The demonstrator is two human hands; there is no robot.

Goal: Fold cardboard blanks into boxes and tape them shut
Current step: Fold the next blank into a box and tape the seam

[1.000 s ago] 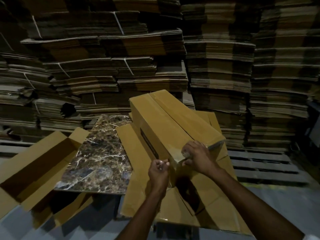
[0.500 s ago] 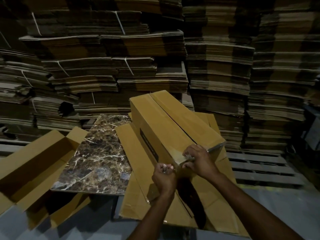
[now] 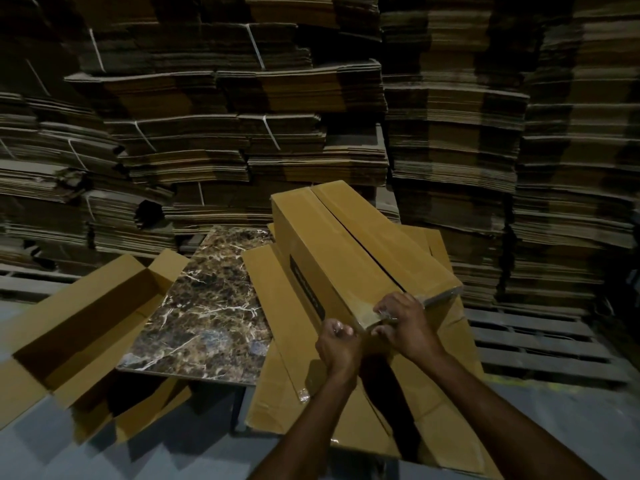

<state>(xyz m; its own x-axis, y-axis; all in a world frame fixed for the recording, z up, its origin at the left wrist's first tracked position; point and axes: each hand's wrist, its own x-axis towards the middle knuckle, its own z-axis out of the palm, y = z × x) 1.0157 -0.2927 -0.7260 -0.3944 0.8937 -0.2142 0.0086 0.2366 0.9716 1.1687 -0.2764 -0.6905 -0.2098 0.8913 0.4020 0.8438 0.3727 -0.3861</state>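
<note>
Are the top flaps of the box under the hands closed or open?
Closed: both flaps of the box lie flat and meet along a middle seam.

There is just one camera, worn on the person's head. It looks forward and down. The left arm (image 3: pixel 306 427) and the right arm (image 3: pixel 502 417) come in from the bottom edge, so it sits close above them. The closed box (image 3: pixel 346 258) is near, right in the middle. The worktop (image 3: pixel 207 306) lies just left of it. Tall stacks of flat cardboard (image 3: pixel 242 116) fill the top, farther back.
</note>
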